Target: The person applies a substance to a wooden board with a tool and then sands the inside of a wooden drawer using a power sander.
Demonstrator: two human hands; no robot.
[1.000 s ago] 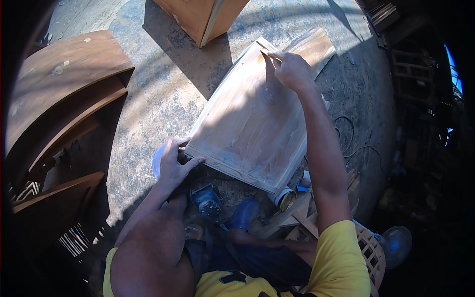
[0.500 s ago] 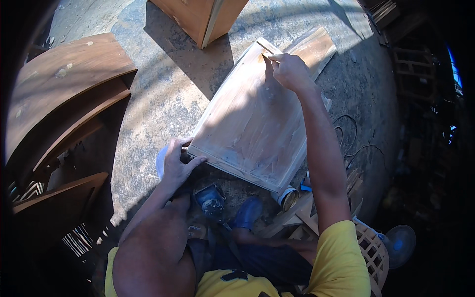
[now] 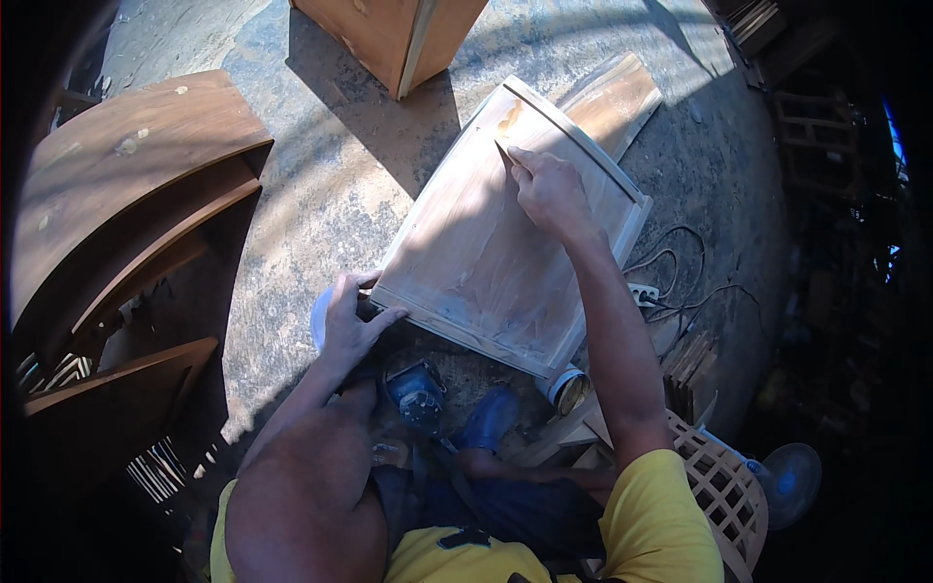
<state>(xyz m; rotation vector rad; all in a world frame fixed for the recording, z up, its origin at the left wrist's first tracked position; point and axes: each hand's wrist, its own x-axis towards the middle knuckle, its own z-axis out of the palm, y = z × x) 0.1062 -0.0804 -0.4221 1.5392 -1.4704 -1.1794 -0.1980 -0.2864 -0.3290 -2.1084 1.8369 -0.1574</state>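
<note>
A pale wooden panel (image 3: 476, 257) with raised strips along its edges lies slanted in front of me. My left hand (image 3: 345, 323) grips its near left corner, thumb on the edge strip and fingers around the side. In my right hand (image 3: 552, 194) is a small putty knife (image 3: 503, 154), its thin dark blade pointing to the far left over the panel's surface; most of the tool is hidden by the fingers. Just beyond the blade, a yellowish-orange smear of filler (image 3: 508, 119) shows on the wood near the far end.
Another wooden board (image 3: 622, 92) lies beyond the panel. Curved wooden furniture (image 3: 146, 146) stands at left, a wooden cabinet (image 3: 394, 34) at the top. A power strip (image 3: 642, 294) with cords is at right; an open can (image 3: 567, 391) and a blue power tool (image 3: 416, 394) sit near my feet.
My right hand has drawn the putty knife back toward me from the panel's far end, uncovering the orange smear. The left hand keeps its hold on the corner.
</note>
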